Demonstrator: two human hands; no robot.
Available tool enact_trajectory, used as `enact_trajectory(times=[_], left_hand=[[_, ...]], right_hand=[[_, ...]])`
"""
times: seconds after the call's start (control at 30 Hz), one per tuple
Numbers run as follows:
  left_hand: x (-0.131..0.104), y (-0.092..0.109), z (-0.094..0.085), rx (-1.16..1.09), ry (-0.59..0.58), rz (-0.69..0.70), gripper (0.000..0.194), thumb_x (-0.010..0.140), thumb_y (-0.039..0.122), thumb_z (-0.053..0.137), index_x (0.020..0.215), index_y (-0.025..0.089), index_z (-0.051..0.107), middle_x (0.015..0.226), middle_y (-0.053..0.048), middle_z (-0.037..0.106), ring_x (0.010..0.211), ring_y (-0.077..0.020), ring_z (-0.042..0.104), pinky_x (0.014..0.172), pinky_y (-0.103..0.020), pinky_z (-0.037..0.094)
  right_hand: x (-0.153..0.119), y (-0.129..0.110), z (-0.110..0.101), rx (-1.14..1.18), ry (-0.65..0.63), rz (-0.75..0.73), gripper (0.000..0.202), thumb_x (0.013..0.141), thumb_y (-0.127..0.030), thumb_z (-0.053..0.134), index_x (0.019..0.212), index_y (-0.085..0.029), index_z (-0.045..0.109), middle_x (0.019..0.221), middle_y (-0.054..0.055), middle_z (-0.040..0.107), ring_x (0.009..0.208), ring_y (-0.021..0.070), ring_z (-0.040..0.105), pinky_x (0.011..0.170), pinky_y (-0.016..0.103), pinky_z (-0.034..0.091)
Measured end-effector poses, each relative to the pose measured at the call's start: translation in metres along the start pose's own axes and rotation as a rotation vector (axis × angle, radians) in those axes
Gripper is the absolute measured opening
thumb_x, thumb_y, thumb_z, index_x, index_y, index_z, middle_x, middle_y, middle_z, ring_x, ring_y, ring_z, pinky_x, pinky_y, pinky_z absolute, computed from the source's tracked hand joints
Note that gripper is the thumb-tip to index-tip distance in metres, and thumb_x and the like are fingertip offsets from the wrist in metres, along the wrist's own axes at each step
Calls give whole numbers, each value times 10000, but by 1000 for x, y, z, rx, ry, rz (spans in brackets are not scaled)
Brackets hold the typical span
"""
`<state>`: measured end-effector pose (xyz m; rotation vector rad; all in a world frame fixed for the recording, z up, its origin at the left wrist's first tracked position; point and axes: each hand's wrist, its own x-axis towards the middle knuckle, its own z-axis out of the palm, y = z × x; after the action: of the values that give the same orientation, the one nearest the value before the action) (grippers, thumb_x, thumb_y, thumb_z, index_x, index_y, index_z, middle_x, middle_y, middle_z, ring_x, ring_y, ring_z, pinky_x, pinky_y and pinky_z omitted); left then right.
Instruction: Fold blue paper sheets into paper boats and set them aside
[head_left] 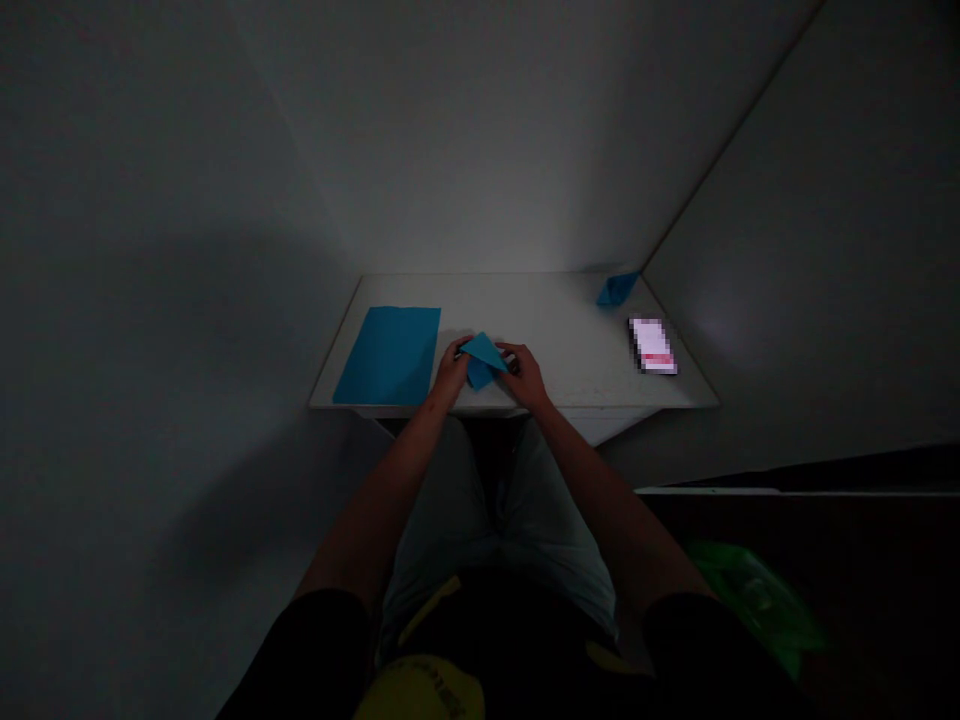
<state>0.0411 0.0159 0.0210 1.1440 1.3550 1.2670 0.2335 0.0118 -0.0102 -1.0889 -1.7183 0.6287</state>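
Note:
A folded piece of blue paper (484,350) is held between my two hands over the front part of the white table. Its upper part is a triangle, and a lower flap hangs down below it. My left hand (451,368) grips the left corner with the fingers closed on it. On the opposite side, my right hand (527,375) pinches the right corner. Some fingertips are hidden behind the paper. To the left lies a flat blue sheet (390,355). At the back right corner stands a folded blue paper boat (617,289).
The white table (555,330) stands against walls at the back and right. A phone with a lit, blurred screen (653,345) lies near its right end. Down on the dark floor at right is a green plastic bag (754,595). The room is dim.

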Motion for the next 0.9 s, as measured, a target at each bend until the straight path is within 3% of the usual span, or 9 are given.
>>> enact_trajectory(times=[0.13, 0.23, 0.4, 0.57, 0.67, 0.8, 0.9], left_hand=[[-1, -5, -3, 76, -57, 64, 427, 940, 182, 642, 1365, 205, 669, 1401, -115, 715, 1250, -248, 698, 1087, -396, 571], [-5, -10, -14, 258, -102, 183, 478, 891, 113, 639, 1364, 179, 675, 1405, -143, 692, 1296, -264, 667, 1131, -440, 550], [-19, -14, -36, 592, -111, 447, 555, 863, 115, 692, 1408, 220, 688, 1385, -134, 657, 1310, -281, 639, 1189, -475, 505], [-42, -19, -59, 804, -363, 631, 438, 926, 248, 744, 1364, 261, 734, 1491, -108, 654, 1418, -291, 594, 1248, -499, 446], [-55, -25, -66, 849, -429, 673, 495, 921, 343, 801, 1402, 267, 714, 1527, -111, 655, 1462, -298, 578, 1279, -528, 408], [-60, -28, -67, 833, -453, 686, 410, 961, 317, 769, 1364, 254, 732, 1478, -106, 703, 1439, -267, 616, 1276, -521, 423], [-57, -26, -62, 801, -486, 666, 324, 983, 288, 740, 1305, 264, 762, 1432, -94, 734, 1408, -254, 647, 1245, -504, 468]], right_hand=[[-1, -1, -8, -79, -38, -3, 496, 914, -182, 621, 1395, -267, 707, 1183, 91, 657, 808, 192, 611, 779, 360, 586], [-6, -3, -20, -190, -152, -42, 525, 945, -185, 614, 1451, -300, 693, 1253, 103, 646, 956, 227, 658, 875, 393, 598], [-21, -9, -38, -397, -375, -245, 497, 989, -407, 712, 1482, -355, 679, 1481, 105, 643, 1251, 312, 633, 1090, 514, 506], [-36, -12, -49, -487, -519, -304, 592, 972, -560, 743, 1521, -364, 641, 1616, 83, 588, 1441, 366, 537, 1162, 557, 415], [-43, -12, -55, -478, -538, -310, 657, 969, -595, 735, 1553, -322, 609, 1580, 117, 616, 1410, 360, 567, 1142, 544, 416], [-49, -13, -60, -479, -476, -263, 732, 955, -648, 728, 1578, -291, 583, 1525, 145, 644, 1342, 362, 595, 1084, 532, 442], [-49, -11, -63, -464, -435, -230, 606, 973, -617, 721, 1497, -319, 657, 1501, 118, 667, 1320, 353, 602, 1071, 532, 444]])
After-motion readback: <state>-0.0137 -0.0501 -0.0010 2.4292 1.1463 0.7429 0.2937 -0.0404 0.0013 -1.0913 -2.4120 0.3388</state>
